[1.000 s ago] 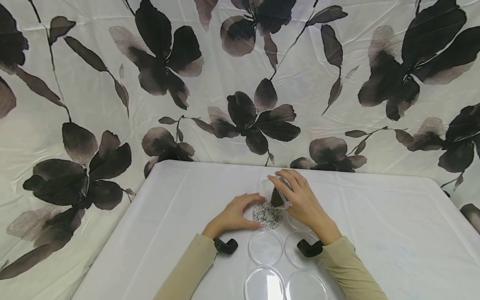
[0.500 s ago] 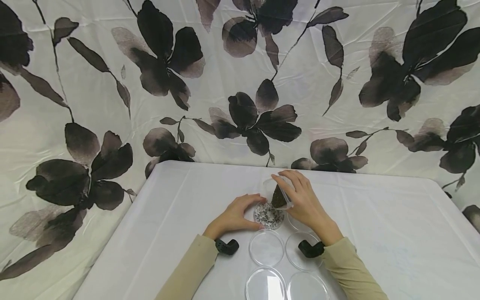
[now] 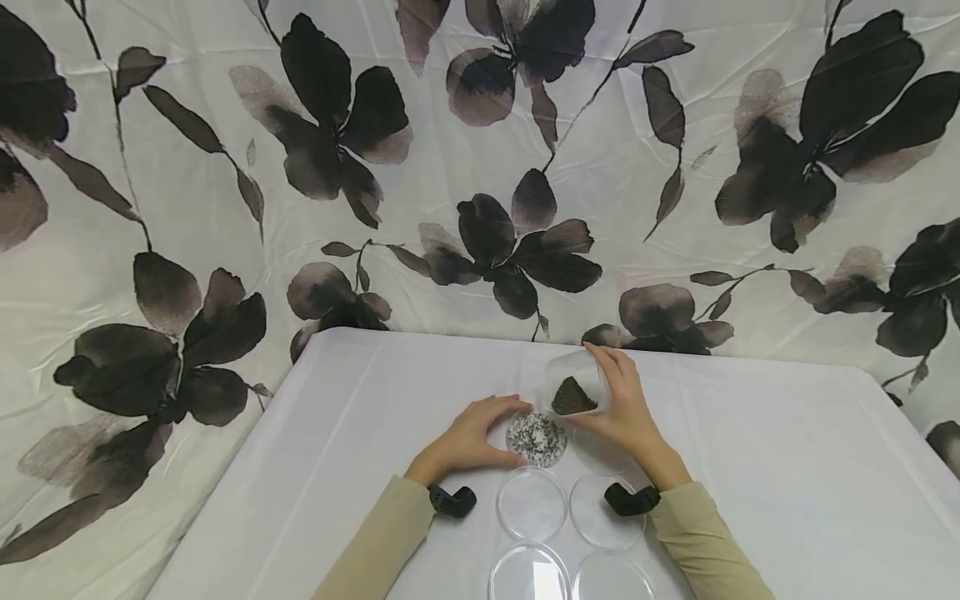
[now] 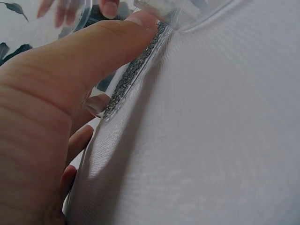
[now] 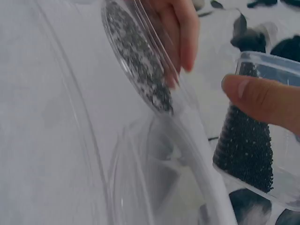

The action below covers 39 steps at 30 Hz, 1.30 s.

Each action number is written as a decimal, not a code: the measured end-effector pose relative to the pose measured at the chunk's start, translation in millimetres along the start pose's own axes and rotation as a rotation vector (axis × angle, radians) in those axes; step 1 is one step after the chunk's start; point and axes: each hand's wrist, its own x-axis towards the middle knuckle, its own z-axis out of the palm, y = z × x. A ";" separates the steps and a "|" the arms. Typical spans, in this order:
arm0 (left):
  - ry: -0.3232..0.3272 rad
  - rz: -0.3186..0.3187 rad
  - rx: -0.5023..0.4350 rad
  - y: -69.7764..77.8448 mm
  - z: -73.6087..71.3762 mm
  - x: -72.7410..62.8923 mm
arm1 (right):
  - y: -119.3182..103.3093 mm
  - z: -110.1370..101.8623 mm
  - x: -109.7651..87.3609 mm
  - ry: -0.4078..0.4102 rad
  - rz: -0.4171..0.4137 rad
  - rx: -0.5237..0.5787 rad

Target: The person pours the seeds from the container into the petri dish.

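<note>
The person's right hand is gripping a tilted, clear plastic tub, dark grains piling inside, near the far edge of the table. The left hand is grasping a round dish just beside it, dark grains speckling it. Clear round dishes are lying farther from that edge.

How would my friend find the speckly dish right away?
On the white table, find the left hand. It holds the round speckled dish. Dark grains are scattered across it, while the clear dishes nearby show none.
</note>
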 end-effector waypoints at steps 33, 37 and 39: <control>0.003 -0.008 -0.013 -0.9 0.7 -2.0 | 53.0 -74.5 -33.1 0.190 0.659 0.246; 0.006 -0.007 -0.011 -1.0 1.1 -2.1 | 62.6 -72.6 -40.6 0.199 0.679 0.263; 0.007 -0.002 -0.015 -0.5 1.0 -2.1 | 65.8 -71.8 -43.8 0.204 0.695 0.276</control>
